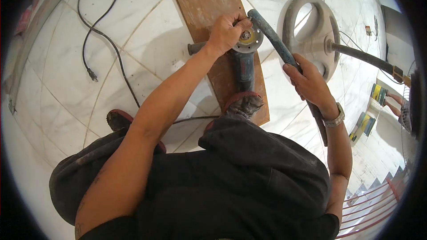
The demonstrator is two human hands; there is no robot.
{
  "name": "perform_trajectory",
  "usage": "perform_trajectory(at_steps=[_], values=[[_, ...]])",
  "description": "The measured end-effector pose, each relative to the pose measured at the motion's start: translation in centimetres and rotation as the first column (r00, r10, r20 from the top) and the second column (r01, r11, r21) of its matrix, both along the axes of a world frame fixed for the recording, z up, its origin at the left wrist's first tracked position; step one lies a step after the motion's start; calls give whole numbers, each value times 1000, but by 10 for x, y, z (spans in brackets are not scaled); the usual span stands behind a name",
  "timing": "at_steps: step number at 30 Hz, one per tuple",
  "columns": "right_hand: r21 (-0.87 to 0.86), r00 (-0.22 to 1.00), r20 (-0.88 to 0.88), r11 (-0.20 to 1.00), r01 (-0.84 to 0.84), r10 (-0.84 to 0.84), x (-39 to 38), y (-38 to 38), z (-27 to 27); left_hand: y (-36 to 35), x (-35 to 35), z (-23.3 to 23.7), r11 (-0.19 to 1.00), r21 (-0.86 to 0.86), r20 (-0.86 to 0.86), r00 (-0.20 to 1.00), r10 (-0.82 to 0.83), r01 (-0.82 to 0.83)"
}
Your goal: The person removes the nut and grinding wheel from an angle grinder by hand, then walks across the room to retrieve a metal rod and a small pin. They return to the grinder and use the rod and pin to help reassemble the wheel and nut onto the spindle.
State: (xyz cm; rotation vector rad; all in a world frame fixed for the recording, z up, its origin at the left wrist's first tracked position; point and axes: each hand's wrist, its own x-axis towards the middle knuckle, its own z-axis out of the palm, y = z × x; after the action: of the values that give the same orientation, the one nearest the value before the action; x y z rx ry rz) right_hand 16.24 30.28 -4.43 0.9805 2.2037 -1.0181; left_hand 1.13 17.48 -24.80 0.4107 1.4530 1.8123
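Note:
An angle grinder [244, 69] lies on a brown wooden board [204, 0], its round disc end away from me and its body near my shoe. My left hand [229, 33] is closed over the left edge of the disc end, its fingers pinched on something I cannot make out. My right hand [309, 80] is wrapped round a long dark bar [273, 38], which slants from beside the disc down past my wrist. The bar's upper end is close to my left fingertips. A side handle of the grinder sticks out left, below my left wrist.
A black cable with a plug [92, 74] lies on the tiled floor at left. A grey round stand base [327, 46] with a pole stands at right. Green and yellow boxes [362, 126], a red rack [369, 204] and part of another person [393, 104] are farther right.

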Motion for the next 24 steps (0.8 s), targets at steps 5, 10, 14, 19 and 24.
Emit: perform_trajectory(at_steps=[5,10,14,19,24], values=[[5,983,-161,996,87,-85,-3,6,13,2,3,-1,998,29,-37,998,54,-53],[-367,970,8,902,230,-244,-13,5,16,2,1,-3,999,40,-11,1000,7,-7],[-469,961,58,842,265,-270,-10,6,2,2,2,-10,997,66,-36,999,36,-33],[-439,962,51,859,263,-268,-18,4,4,2,2,-8,999,44,22,1000,11,-12],[-303,971,-75,933,194,-226,-21,5,-16,3,1,-11,1000,14,-56,998,13,-12]])
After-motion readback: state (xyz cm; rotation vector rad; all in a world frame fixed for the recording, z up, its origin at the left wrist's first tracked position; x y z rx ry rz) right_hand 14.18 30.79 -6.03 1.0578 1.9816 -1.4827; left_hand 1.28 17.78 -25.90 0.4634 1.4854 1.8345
